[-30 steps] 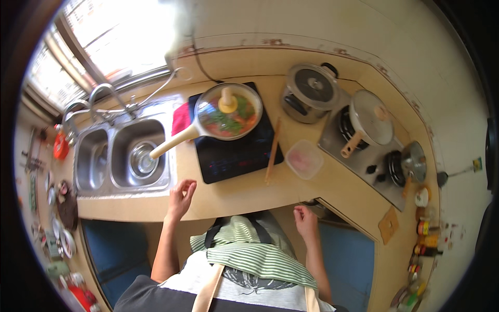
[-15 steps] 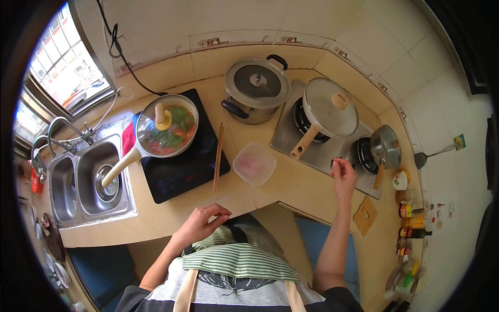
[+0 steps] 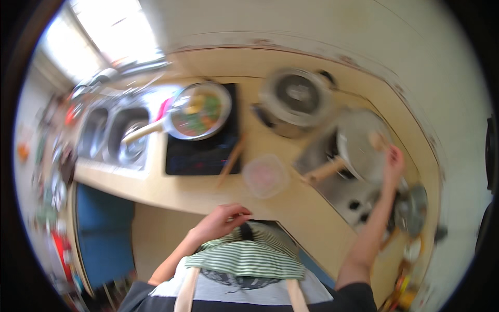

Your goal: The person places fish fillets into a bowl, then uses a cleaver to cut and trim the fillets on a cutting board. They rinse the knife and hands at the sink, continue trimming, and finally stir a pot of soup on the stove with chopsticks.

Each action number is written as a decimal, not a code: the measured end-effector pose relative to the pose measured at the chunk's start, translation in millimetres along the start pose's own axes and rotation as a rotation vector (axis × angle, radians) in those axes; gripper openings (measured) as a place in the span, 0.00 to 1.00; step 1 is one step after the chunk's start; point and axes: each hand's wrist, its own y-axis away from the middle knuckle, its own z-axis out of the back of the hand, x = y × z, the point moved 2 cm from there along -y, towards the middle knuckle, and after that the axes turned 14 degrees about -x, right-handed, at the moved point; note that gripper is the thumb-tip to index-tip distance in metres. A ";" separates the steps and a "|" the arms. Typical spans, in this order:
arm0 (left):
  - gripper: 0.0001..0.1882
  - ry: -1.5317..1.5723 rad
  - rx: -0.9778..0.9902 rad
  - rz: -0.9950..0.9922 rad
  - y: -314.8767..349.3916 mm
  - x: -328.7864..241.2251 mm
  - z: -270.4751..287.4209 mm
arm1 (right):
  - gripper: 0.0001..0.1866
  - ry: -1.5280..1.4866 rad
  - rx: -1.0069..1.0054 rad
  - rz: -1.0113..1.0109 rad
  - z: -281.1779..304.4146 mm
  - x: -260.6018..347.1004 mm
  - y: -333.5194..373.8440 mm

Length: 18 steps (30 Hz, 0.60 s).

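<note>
My right hand is stretched to the right, its fingertips at the wooden knob of the glass lid on a white pan. Motion blur hides whether the fingers grip that knob. The pan's wooden handle points toward me across the gas stove. In front of my apron, my left hand hovers with loosely bent fingers and nothing visible in it. A translucent plastic container with something pinkish inside stands on the counter beyond it.
A lidded pan of vegetables stands on the black induction cooker, with chopsticks along its right edge. A steel pot sits behind. The sink is at left; a smaller lidded pot is at far right.
My right hand has moved from the stove's front edge farther right and away, up to the pan lid's knob. My head view has shifted; my left hand stays near the apron.
</note>
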 end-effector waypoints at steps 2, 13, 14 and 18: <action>0.10 0.036 -0.009 0.068 14.4 8.3 -3.0 | 0.17 0.018 -0.001 -0.052 -19.0 -24.4 -24.2; 0.11 0.010 -0.278 0.072 50.8 17.3 3.6 | 0.17 -0.006 -0.087 0.208 -11.8 -80.7 -74.8; 0.11 0.017 -0.289 0.060 52.6 16.9 5.3 | 0.18 0.055 -0.080 0.199 -1.9 -79.6 -76.6; 0.11 0.024 -0.182 0.043 50.3 20.3 10.3 | 0.23 0.494 0.023 0.182 71.6 -57.0 -59.9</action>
